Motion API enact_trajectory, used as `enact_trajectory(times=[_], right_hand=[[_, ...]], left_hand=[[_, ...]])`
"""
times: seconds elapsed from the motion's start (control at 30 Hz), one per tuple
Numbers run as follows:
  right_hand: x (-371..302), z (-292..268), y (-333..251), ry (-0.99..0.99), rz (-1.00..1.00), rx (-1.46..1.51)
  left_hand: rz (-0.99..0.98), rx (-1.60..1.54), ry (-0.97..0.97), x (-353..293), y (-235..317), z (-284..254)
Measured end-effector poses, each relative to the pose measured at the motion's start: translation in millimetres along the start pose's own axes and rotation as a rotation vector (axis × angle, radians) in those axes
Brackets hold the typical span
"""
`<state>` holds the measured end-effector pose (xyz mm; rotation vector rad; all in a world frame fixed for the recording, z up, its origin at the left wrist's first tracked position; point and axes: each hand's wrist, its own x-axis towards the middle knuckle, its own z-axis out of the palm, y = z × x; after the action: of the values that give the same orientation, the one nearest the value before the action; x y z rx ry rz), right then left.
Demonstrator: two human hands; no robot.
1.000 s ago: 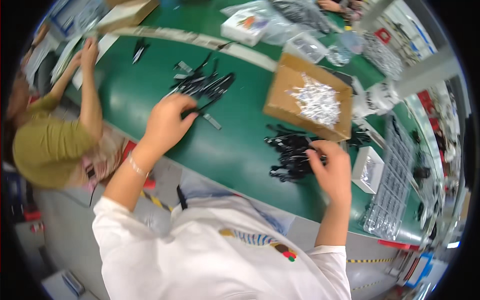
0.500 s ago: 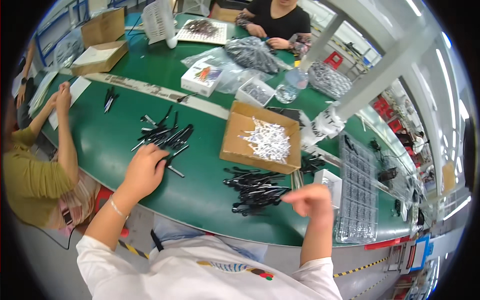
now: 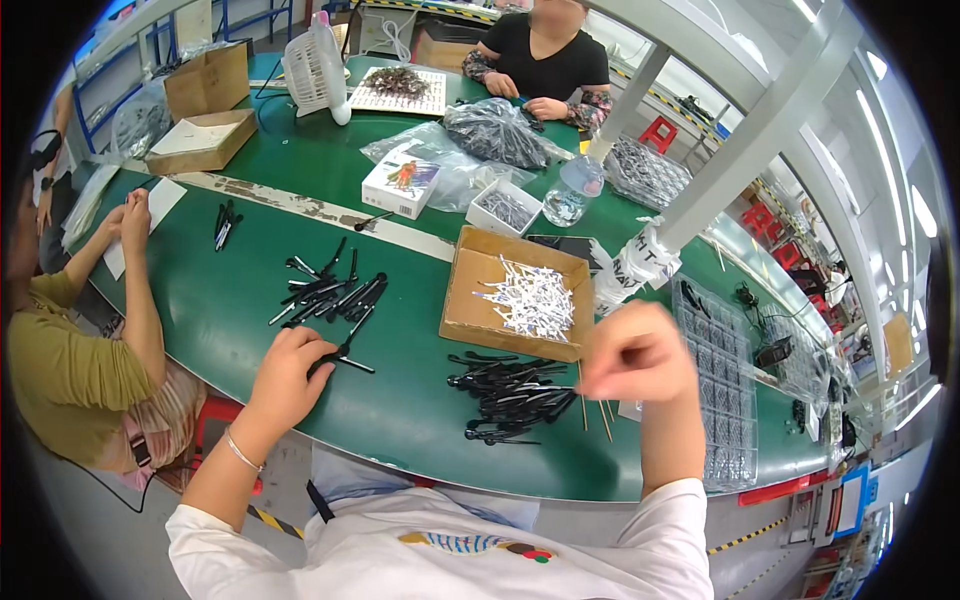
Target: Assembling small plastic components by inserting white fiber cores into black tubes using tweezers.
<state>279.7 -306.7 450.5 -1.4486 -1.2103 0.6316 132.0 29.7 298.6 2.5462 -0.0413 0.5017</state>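
My left hand (image 3: 293, 372) rests low over the green table, thumb and fingertips closed on a slim black piece with a silvery strip (image 3: 352, 362). Just beyond it lies a loose pile of similar black pieces (image 3: 335, 292). To the right, my right hand (image 3: 640, 352) is raised with thumb and index finger pinched together. It is slightly blurred, and I cannot make out what its fingers hold. Left of that hand is a second, denser heap of black pieces (image 3: 505, 395). An open cardboard box (image 3: 462, 318) behind the heap contains many white strips (image 3: 530, 298).
Thin wooden sticks (image 3: 606, 420) lie beneath my right hand. A clear compartment tray (image 3: 728, 440) sits on the right. Farther back are a white box (image 3: 400, 185), a small metal-filled tray (image 3: 503, 208), a plastic bottle (image 3: 572, 190) and a post (image 3: 720, 160). Co-workers sit left and opposite.
My right hand has risen and moved right, now covering the small white box. My left hand has stayed at the pile's near edge. The whole view has shifted slightly.
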Motion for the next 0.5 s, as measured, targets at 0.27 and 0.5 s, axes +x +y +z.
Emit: enact_trajectory(times=[0.27, 0.5], right_hand=[[-74.5, 45.4, 79.5, 0.007, 0.314, -0.323], [-70.3, 58.9, 87.5, 0.473, 0.214, -0.44]], left_hand=[[0.044, 0.034, 0.004, 4.5, -8.9, -9.7], [0.307, -0.037, 0.11, 28.2, 53.0, -2.7]])
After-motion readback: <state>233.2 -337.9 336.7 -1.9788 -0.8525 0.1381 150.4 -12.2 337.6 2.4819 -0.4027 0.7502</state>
